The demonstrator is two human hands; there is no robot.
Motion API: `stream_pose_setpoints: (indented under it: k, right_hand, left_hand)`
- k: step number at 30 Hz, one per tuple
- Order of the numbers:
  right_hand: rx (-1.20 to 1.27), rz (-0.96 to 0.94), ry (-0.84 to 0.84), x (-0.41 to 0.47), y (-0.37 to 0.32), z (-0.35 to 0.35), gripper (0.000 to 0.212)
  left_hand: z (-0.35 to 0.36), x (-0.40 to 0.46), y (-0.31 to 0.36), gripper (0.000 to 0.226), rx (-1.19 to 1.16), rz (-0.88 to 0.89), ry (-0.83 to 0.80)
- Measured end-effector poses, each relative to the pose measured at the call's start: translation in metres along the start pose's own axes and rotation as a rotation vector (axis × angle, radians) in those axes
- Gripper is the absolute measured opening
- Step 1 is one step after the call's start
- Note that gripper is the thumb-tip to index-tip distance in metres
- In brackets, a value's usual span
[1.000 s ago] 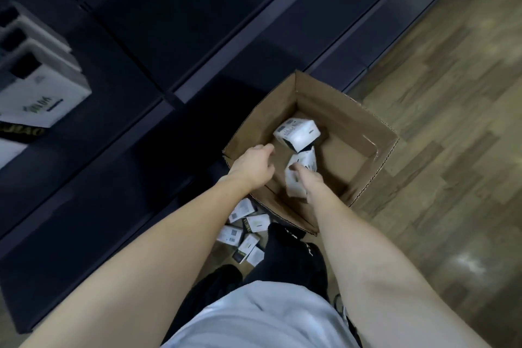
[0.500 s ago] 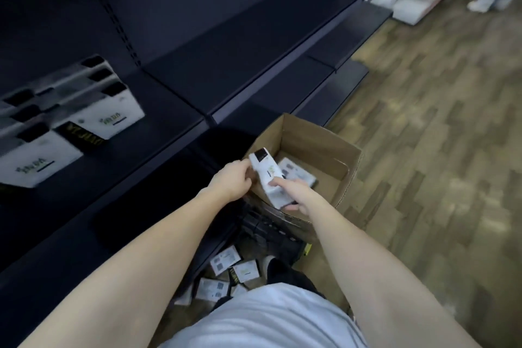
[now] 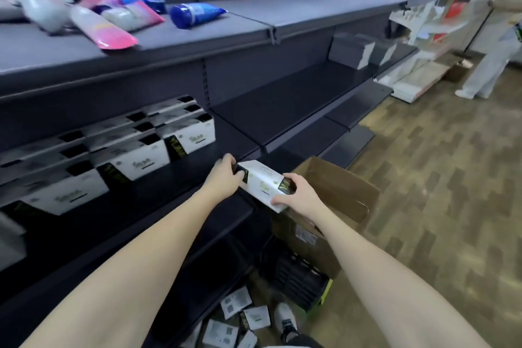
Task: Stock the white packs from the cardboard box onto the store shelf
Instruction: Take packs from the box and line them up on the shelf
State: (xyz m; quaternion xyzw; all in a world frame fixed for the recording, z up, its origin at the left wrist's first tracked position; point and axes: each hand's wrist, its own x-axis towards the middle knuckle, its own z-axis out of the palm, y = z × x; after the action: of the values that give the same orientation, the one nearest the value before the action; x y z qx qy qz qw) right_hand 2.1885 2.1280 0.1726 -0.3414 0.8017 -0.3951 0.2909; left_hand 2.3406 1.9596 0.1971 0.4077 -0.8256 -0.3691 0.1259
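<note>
Above the cardboard box (image 3: 336, 192), the left hand (image 3: 226, 176) and right hand (image 3: 293, 195) each grip an end of one white pack (image 3: 264, 183) (its print is too blurry to read), hiding both ends.

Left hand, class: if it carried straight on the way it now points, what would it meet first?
The left hand grips one end of the white pack and points up and away, over the dark shelf. The way looks free to the shelf's back panel; the stocked packs lie to its left, though depth is unclear.
</note>
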Motion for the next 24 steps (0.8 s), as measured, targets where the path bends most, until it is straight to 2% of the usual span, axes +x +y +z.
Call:
stream_pose_setpoints:
  k: [2,5,8,11,13,16,21,24]
  right_hand:
    - [-0.115,-0.127,-0.013,-0.002,-0.020,0.014,0.090]
    - [-0.246,-0.322,-0.028,-0.004,-0.050,0.035,0.096]
    - [-0.316,-0.522,-0.036,-0.008,-0.078,0.055,0.094]
    - [-0.343,-0.680,-0.045,-0.013,-0.105,0.072,0.092]
    - [-0.365,-0.756,-0.065,-0.014,-0.121,0.082,0.091]
    - [-0.430,-0.826,-0.095,-0.015,-0.139,0.097,0.095]
    - [-0.496,-0.898,-0.144,-0.019,-0.160,0.120,0.108]
    - [-0.515,-0.939,-0.163,-0.021,-0.166,0.131,0.110]
  left_hand:
    - [-0.023,-0.005,-0.009,0.051,-0.086,-0.100,0.014]
    - [-0.059,-0.016,-0.019,0.070,-0.370,-0.289,0.010]
    - [-0.091,-0.032,-0.038,0.064,-0.534,-0.324,0.044]
    - [-0.119,-0.051,-0.063,0.092,-0.677,-0.375,0.043]
    - [-0.135,-0.061,-0.082,0.099,-0.744,-0.384,0.068]
    - [-0.156,-0.081,-0.095,0.089,-0.799,-0.367,0.102]
    - [-0.183,-0.116,-0.102,0.046,-0.907,-0.292,0.109]
    - [-0.198,-0.136,-0.107,0.045,-0.898,-0.320,0.093]
